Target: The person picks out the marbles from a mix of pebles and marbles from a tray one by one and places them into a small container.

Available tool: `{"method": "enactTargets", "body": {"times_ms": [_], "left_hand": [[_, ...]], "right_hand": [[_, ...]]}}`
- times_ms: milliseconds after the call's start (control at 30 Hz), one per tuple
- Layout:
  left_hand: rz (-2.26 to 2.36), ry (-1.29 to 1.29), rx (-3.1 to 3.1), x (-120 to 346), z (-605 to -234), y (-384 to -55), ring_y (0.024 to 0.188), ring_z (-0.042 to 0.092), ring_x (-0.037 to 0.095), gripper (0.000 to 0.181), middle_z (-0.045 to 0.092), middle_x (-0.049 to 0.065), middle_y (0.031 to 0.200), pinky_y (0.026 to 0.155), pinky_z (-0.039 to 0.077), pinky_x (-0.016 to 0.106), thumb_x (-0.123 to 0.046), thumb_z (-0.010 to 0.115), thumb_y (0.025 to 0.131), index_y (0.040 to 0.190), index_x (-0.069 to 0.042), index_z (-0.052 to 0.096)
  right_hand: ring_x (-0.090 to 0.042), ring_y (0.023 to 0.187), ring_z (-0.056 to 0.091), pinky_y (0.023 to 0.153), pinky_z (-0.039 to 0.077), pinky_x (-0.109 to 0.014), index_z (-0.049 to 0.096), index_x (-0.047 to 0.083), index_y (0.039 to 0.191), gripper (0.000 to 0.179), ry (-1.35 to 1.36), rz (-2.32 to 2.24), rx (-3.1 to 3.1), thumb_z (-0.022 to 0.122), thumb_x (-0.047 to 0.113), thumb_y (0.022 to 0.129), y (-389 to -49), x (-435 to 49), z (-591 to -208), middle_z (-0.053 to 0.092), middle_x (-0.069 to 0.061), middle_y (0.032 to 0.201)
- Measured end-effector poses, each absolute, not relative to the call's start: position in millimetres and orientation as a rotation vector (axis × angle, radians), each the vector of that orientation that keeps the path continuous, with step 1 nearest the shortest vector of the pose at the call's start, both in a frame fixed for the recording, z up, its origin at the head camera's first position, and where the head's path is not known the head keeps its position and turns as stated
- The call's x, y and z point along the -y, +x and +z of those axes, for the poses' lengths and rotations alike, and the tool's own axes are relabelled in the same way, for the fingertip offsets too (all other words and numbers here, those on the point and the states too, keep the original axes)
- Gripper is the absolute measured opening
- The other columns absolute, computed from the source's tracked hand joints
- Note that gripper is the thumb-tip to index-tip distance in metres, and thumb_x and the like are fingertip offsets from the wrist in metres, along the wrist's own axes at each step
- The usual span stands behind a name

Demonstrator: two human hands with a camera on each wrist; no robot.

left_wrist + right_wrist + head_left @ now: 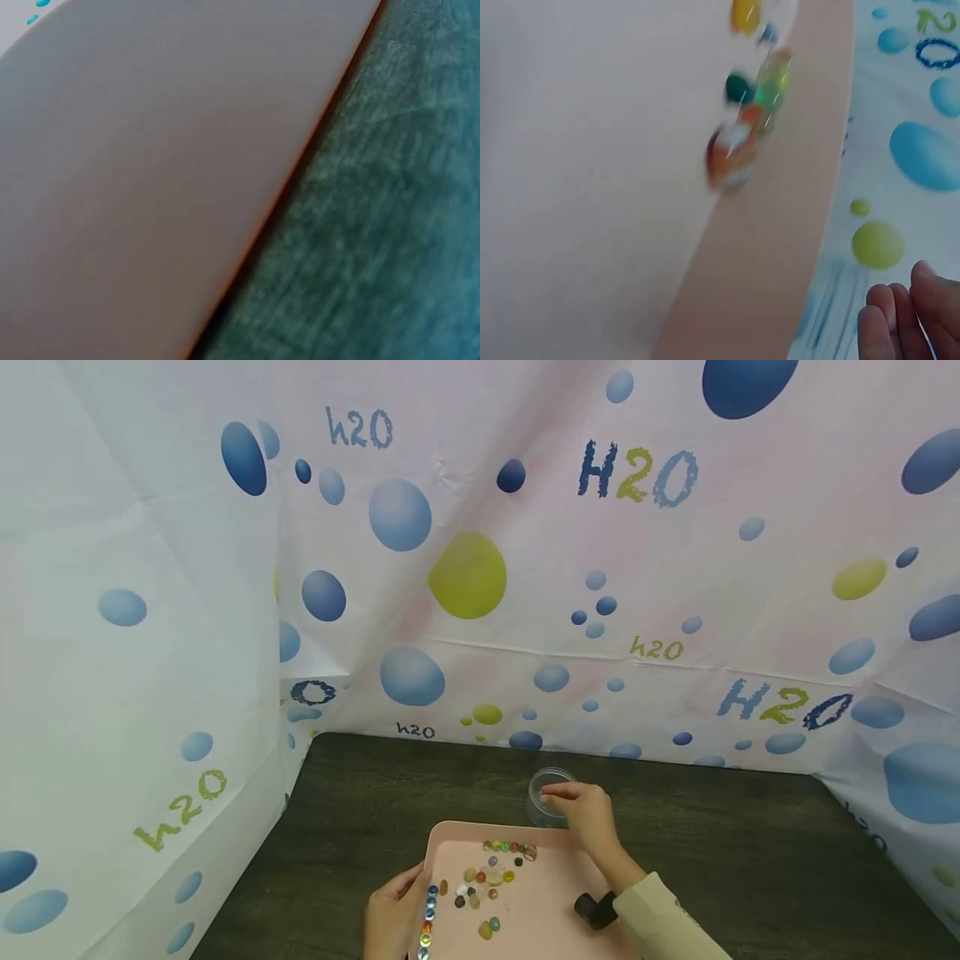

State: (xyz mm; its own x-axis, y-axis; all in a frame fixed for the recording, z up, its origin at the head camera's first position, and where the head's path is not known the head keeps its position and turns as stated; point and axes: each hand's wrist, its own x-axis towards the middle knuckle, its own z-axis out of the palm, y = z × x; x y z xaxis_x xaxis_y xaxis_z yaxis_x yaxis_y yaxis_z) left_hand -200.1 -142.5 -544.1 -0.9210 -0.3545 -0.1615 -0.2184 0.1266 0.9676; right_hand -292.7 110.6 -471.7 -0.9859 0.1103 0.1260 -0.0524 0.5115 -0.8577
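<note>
A pink tray (555, 893) with a raised rim lies on the dark table, bearing rows and a loose cluster of small glass beads and stones. My left hand (393, 914) holds the tray's left rim; in the left wrist view the tray wall (187, 165) fills most of the picture. Beyond the tray's far edge stands a clear round plastic jar (536, 814). My right hand (592, 818) reaches over it, fingertips together at its mouth; I cannot tell whether they pinch something small. A striped brown bead (731, 157) ends the far row.
Along the tray's left side runs a column of shiny marbles (429, 914). A black curved object (596, 910) sits by the right forearm, on the tray's right part. Behind the dark wood table (390, 785) hangs a white sheet (525, 635) printed with blue and green drops.
</note>
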Motion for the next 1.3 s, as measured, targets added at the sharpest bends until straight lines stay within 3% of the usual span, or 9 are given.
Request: {"method": "enactTargets", "body": {"times_ms": [100,300,533,767,1000,1300], "left_hand": [[-1.925,0.582,2.266,142.4,-544.8,-200.9,0.087,0.072,0.021,0.041,0.075,0.018,0.106,0.075,0.061,0.035,-0.032,0.071,0.093,0.117,0.001,0.072],[-1.959,0.558,2.245,141.7,-544.9,-201.9,0.087,0.072,0.021,0.043,0.075,0.018,0.105,0.074,0.061,0.034,-0.033,0.071,0.092,0.118,0.002,0.071],[-1.931,0.532,2.248,141.1,-545.2,-201.7,0.091,0.072,0.023,0.041,0.075,0.018,0.106,0.075,0.061,0.033,-0.032,0.071,0.093,0.117,0.002,0.072],[-1.914,0.507,2.260,141.5,-545.0,-201.1,0.098,0.071,0.026,0.039,0.074,0.019,0.109,0.079,0.061,0.034,-0.030,0.070,0.093,0.117,0.002,0.071],[-1.912,0.505,2.233,141.4,-544.6,-200.9,0.096,0.072,0.024,0.038,0.074,0.020,0.108,0.077,0.061,0.030,-0.027,0.071,0.093,0.116,0.003,0.072],[-1.874,0.530,2.230,140.1,-543.1,-198.7,0.094,0.073,0.024,0.033,0.075,0.020,0.107,0.076,0.061,0.031,-0.025,0.072,0.092,0.113,0.001,0.074]], "right_hand": [[-0.025,0.095,0.071,0.076,0.059,-0.034,0.079,0.006,0.099,0.016,-0.007,1.526,2.582,0.077,0.014,0.086,-286.0,-101.2,-473.1,0.078,-0.009,0.096],[-0.029,0.099,0.070,0.084,0.059,-0.041,0.079,0.003,0.097,0.014,0.037,1.561,2.613,0.076,0.011,0.086,-276.1,-88.5,-480.9,0.078,-0.010,0.093],[-0.020,0.080,0.071,0.067,0.057,-0.031,0.079,0.003,0.093,0.012,0.045,1.579,2.640,0.077,0.012,0.085,-271.4,-84.1,-488.6,0.078,-0.010,0.088],[-0.016,0.078,0.071,0.072,0.058,-0.032,0.080,0.007,0.091,0.012,0.066,1.557,2.673,0.080,0.016,0.083,-268.7,-84.2,-493.8,0.078,-0.008,0.083],[-0.012,0.070,0.069,0.056,0.050,-0.020,0.080,0.006,0.091,0.011,0.127,1.576,2.712,0.079,0.013,0.083,-266.9,-85.1,-502.0,0.078,-0.007,0.081],[-0.010,0.071,0.069,0.056,0.049,-0.019,0.081,0.006,0.090,0.010,0.151,1.551,2.727,0.079,0.010,0.082,-267.6,-82.8,-505.7,0.078,-0.009,0.086]]}}
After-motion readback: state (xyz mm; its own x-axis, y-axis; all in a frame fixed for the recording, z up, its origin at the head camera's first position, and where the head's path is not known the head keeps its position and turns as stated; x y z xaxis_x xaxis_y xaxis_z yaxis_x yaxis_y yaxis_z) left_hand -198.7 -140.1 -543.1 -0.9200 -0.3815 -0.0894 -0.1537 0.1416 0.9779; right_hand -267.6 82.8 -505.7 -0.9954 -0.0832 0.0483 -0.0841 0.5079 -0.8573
